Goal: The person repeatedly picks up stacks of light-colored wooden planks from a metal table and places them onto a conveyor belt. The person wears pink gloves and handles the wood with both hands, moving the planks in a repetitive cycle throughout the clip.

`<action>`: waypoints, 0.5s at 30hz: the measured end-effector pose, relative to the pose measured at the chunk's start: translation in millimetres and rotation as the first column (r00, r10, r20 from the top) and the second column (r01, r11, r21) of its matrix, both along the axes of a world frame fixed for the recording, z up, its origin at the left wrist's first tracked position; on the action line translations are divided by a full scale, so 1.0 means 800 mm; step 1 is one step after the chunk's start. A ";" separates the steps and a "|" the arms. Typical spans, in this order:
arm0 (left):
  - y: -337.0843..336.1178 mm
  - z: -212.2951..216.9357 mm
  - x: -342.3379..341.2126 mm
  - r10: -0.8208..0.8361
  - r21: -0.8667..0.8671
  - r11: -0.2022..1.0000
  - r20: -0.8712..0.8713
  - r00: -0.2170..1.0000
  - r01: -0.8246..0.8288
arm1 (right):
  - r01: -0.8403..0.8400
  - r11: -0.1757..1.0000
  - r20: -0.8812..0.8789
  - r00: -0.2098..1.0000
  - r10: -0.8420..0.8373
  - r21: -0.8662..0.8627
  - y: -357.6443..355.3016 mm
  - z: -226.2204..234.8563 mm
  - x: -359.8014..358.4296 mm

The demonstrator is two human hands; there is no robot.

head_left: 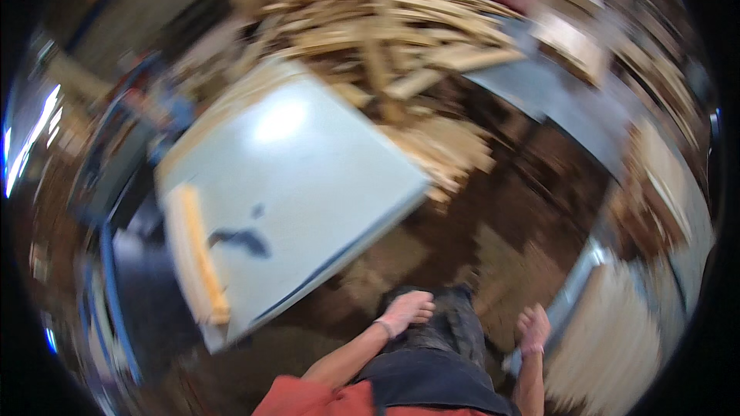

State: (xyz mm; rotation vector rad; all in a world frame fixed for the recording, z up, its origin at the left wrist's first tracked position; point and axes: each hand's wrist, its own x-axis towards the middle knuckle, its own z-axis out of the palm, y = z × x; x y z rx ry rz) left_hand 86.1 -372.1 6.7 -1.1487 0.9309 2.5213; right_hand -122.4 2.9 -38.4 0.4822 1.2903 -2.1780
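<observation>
My left hand point(408, 313) hangs in front of my dark trousers, its fingers curled into a loose fist with nothing visible in them. Lower right, my right hand point(533, 327) is also loosely closed, beside a stack of pale wooden strips point(609, 347) and apart from it. No object shows in that hand, though motion smears it. Ahead and to the left stands a light grey metal-topped table point(324, 162), with dark patches on its surface. One wooden bar point(198, 254) lies along its left edge. Neither hand touches the table.
A large heap of wooden pieces point(370, 11) fills the far side, with more offcuts point(443, 150) behind the table. Another grey metal surface point(532, 81) runs along the right, carrying boards point(570, 42). Blue-edged dark equipment point(127, 285) stands left. Brown floor point(501, 262) shows between.
</observation>
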 end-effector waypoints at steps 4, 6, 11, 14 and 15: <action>0.004 0.025 0.040 0.049 -0.004 0.999 0.096 0.994 -0.049 | 0.004 0.983 -0.001 1.000 -0.004 0.184 -0.025 0.005 0.024; 0.022 -0.008 0.049 0.017 0.009 1.000 0.138 0.990 -0.019 | 0.011 0.688 -0.259 0.931 0.258 0.726 0.048 -0.033 0.050; 0.023 -0.059 0.022 -0.327 0.028 0.943 0.246 0.912 0.331 | 0.322 0.423 -0.221 0.937 -0.272 0.847 0.154 -0.014 0.151; 0.116 -0.070 0.008 -0.487 0.052 0.870 0.241 0.839 0.490 | 0.443 0.214 -0.317 0.837 -0.445 0.870 0.302 -0.025 0.229; 0.117 -0.058 -0.002 -0.498 -0.010 0.852 0.288 0.818 0.523 | 0.512 0.262 -0.307 0.774 -0.554 0.818 0.307 -0.027 0.244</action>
